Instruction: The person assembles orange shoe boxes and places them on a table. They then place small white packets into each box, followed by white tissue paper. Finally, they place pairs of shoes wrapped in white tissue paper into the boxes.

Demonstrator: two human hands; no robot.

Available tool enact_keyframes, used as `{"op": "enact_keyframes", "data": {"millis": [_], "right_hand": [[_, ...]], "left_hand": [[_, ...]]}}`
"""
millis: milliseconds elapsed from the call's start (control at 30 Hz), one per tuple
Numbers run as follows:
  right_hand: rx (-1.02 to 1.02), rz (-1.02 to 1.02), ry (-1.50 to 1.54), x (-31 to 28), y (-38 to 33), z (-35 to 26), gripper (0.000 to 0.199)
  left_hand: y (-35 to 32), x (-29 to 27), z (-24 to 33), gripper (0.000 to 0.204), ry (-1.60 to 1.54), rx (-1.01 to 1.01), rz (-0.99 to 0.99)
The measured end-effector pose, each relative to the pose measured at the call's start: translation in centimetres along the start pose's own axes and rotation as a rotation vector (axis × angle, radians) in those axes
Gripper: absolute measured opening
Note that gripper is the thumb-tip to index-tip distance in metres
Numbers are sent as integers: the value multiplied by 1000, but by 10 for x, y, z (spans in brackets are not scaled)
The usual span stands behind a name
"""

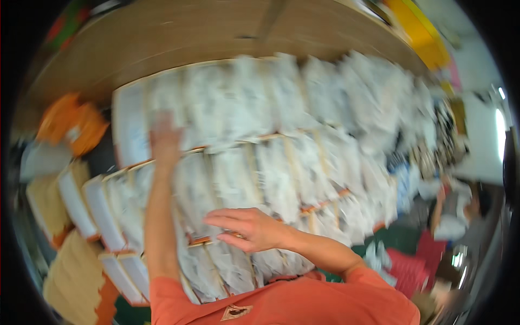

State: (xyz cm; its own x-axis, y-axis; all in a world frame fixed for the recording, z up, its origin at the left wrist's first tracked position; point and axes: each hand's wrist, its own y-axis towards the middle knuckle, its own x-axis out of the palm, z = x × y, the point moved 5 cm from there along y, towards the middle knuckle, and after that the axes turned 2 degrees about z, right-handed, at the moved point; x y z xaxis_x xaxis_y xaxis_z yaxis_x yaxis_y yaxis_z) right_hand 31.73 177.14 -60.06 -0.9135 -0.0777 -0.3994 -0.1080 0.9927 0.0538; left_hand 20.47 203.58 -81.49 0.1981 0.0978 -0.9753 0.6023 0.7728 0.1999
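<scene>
Several rows of long items in cloudy white plastic wrapping (281, 173) stand side by side, with thin tan strips and orange edges showing between them. My left hand (167, 132) reaches forward over the back row, close to a wrapped item beside a bare white panel (131, 122). Motion smears its fingers, so what they touch or hold cannot be made out. My right hand (246, 228) hovers above the nearer rows, its fingers stretched out to the left and nothing visible in them.
An orange plastic bag (81, 124) lies at the far left, above tan cardboard pieces (76, 271). A brown surface (206, 32) spans the back. Yellow containers (420, 32) stand at the far right. Another person (457, 208) is at the right, near red material (409, 268).
</scene>
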Motion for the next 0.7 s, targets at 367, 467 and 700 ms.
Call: {"op": "enact_keyframes", "data": {"millis": [367,467,700], "right_hand": [[906,979,-897,-340,-385,221,58],[1241,639,-470,-360,-390,280,77],[863,755,102,-312,-424,274,63]], "left_hand": [[-107,-130,188,38,-817,-309,-62],[-167,-144,312,35,-1049,-239,-112],[-221,-129,557,56,-1694,-799,-640]]}}
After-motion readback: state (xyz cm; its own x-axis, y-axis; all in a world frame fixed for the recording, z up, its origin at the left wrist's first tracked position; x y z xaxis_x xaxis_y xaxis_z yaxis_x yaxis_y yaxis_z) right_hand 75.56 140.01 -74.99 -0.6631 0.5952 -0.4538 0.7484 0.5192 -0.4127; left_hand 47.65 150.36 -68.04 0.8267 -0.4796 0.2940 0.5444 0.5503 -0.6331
